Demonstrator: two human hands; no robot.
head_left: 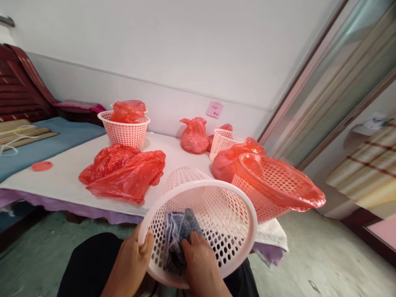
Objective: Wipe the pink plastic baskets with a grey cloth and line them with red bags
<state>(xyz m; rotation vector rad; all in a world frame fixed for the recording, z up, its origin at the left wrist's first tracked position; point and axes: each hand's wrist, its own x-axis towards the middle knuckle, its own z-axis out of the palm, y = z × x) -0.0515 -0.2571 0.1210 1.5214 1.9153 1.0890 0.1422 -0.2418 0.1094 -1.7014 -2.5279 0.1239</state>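
Note:
A white perforated plastic basket (229, 187) is tipped toward me over my lap, its mouth facing me. My left hand (140, 247) is closed around the left side of its rim. Inside the basket, my right hand (198, 255) is closed on grey socks (187, 225), which look bundled together with a pale striped edge. Part of the bundle is hidden behind my fingers. Just right of this basket stands another basket (256, 198) with a red plastic bag (291, 181) drawn over its rim.
Crumpled red bags (123, 173) lie left on the white-covered bed (68, 165). Behind them stands a basket (125, 134) with a red bag in it. Tied red bags (194, 138) and a small basket (221, 142) are near the wall. A red disc (42, 166) lies far left.

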